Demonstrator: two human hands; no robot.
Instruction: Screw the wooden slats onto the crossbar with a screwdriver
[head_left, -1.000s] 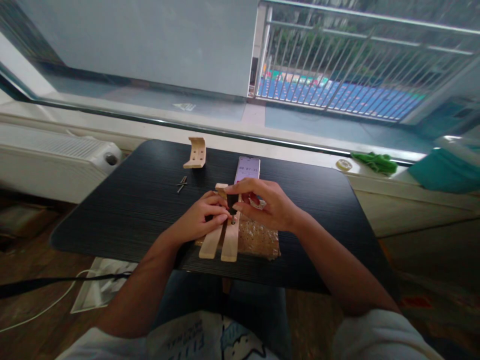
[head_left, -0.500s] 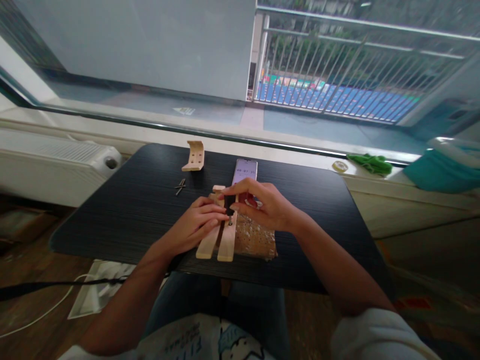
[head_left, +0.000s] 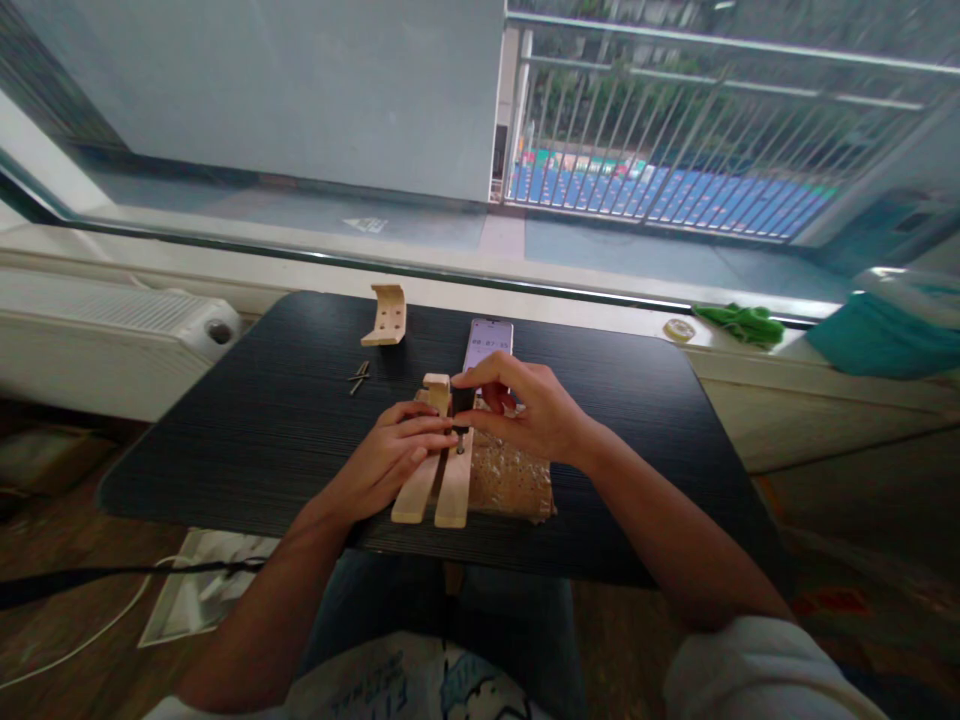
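My right hand point(head_left: 536, 405) pinches the black handle of a small screwdriver point(head_left: 463, 405) between thumb and fingers. The screwdriver stands nearly upright, its metal tip at a hole in the right-hand wooden slat point(head_left: 453, 500). Flat across the left-hand wooden slat point(head_left: 412, 505) lies my left hand point(head_left: 390, 450), fingers stretched out and fingertips close to the screwdriver's shaft. A narrow gap separates the two slats at the near end. Under them is a brown block point(head_left: 514, 480) in clear plastic wrap. A raised wooden end piece point(head_left: 436, 382) shows beyond my left fingers.
A curved wooden piece with holes point(head_left: 388, 315) stands at the back of the black table point(head_left: 247, 420). Several screws point(head_left: 359, 377) lie in front of it. A phone point(head_left: 489, 340) showing a timer lies behind my right hand. Tape point(head_left: 679, 330) and a green cloth point(head_left: 741, 322) are on the sill.
My right fingers have shifted slightly around the screwdriver's handle. My left hand stays on the slats, and the view has tilted a little.
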